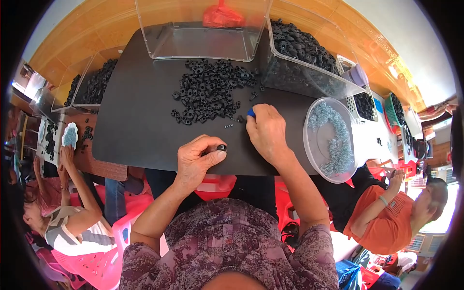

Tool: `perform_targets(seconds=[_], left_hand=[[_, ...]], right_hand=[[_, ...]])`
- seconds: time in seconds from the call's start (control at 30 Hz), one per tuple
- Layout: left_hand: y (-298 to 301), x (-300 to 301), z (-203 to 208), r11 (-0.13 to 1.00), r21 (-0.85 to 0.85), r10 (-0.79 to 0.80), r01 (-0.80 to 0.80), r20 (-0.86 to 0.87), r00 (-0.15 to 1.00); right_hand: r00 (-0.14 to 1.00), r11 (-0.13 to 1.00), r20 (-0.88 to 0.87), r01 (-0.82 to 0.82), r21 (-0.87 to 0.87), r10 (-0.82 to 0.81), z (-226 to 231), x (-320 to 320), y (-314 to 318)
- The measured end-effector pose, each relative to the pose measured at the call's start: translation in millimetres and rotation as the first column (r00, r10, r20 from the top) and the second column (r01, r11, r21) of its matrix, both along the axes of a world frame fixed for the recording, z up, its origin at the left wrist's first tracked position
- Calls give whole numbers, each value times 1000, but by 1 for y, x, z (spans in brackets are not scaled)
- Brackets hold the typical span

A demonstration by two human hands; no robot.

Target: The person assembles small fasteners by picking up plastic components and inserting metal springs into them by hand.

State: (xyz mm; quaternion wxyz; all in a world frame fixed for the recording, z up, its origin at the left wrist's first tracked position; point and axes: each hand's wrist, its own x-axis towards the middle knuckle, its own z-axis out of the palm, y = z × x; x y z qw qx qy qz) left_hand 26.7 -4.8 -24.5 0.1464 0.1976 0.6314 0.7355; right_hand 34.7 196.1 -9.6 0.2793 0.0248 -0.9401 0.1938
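My left hand (197, 158) pinches a small black plastic part (222, 148) between thumb and fingertips, near the table's front edge. To its right, my right hand (266, 129) is closed round a blue object (251, 112); only a bit of it shows, and its kind is hidden by the fingers. Just left of the right hand lie a few tiny metal pieces (228, 126) and a small black part. Beyond both hands spreads a loose pile of black plastic parts (210, 89) on the dark table (140, 111).
A round clear tub (306, 137) of tiny silvery pieces stands right. Behind are a clear bin (314, 79) full of black parts and another clear bin (203, 50) with a red plastic bag (222, 17). People sit at left (77, 217) and right (386, 217).
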Motion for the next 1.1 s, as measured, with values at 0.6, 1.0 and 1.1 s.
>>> perform_targets(seconds=[0.6, 1.0, 1.1], left_hand=[[0, 1, 5, 999, -31, -18, 17, -32, 999], [4, -2, 10, 992, -116, -60, 54, -52, 997], [8, -1, 11, 992, -117, -54, 43, -98, 994]], right_hand=[[998, 999, 51, -43, -1, 43, -4, -3, -8], [960, 789, 148, -103, -606, 239, 33, 43, -15], [942, 754, 156, -132, -644, 298, 34, 50, -17]])
